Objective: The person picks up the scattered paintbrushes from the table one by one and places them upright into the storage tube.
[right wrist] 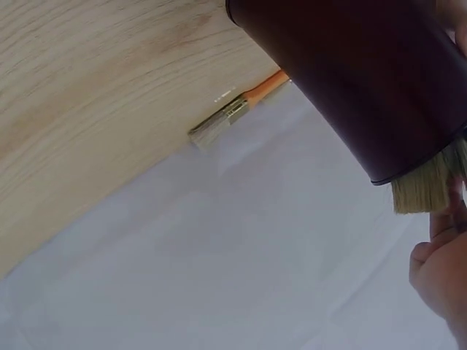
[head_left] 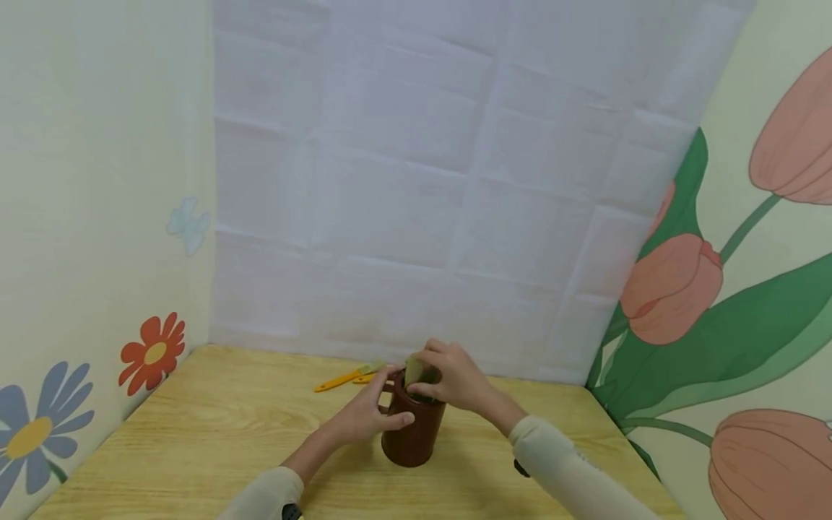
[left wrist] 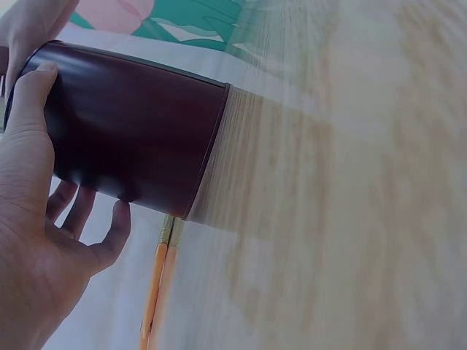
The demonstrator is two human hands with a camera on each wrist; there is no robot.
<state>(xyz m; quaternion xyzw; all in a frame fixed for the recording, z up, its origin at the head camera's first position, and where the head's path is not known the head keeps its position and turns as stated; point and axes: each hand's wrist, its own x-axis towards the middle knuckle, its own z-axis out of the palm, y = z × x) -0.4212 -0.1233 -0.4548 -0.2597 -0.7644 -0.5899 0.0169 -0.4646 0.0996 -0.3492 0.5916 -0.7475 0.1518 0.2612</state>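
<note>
A dark reddish-brown mug (head_left: pixel 412 437) with a side handle stands on the wooden table. My left hand (head_left: pixel 360 419) grips it at the handle side; in the left wrist view the thumb lies along one side of the mug (left wrist: pixel 139 124) and the other fingers curl on the opposite side. At the mouth, my right hand (head_left: pixel 455 375) pinches a paintbrush by its pale bristles (head_left: pixel 412 370). The right wrist view shows those bristles (right wrist: pixel 421 188) sticking out past the rim, against the right hand's fingers (right wrist: pixel 442 222). The mug hides the brush's handle.
Behind the mug to the left, an orange-handled paintbrush (head_left: pixel 336 383) lies on the table (head_left: pixel 247 419), with part of a second orange handle (head_left: pixel 362 379) beside it. A creased white sheet (head_left: pixel 416 180) hangs at the back. Flower-printed panels (head_left: pixel 676 303) flank both sides.
</note>
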